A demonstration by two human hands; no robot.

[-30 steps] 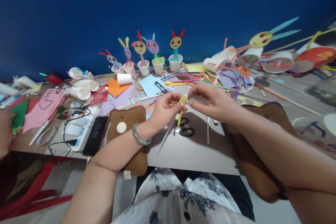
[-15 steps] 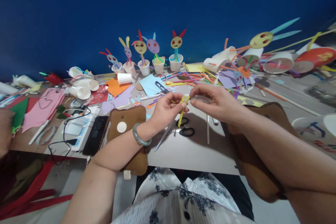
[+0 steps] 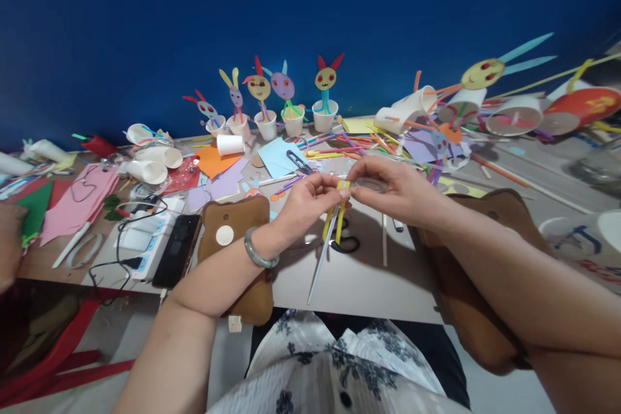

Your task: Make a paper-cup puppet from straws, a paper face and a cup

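Power strip (image 3: 156, 242); phone (image 3: 178, 252) | brown pad (image 3: 256, 291) under left forearm | left hand (image 3: 315, 200) pinches yellow strips (image 3: 341, 217) and grey stick (image 3: 319, 273); both hang down, partly covering scissors (image 3: 349, 250) | right hand (image 3: 395, 194) at strips' top, thumb and forefinger close; cannot tell if gripping | white stick (image 3: 385, 242) nearby

One head-worn camera looks forward and down from above the shirt (image 3: 315, 381), over the near edge of the desk (image 3: 373, 294) toward its far edge and the blue wall (image 3: 310, 6), the left hand (image 3: 308, 200) and right hand (image 3: 392, 187) close at mid-view.
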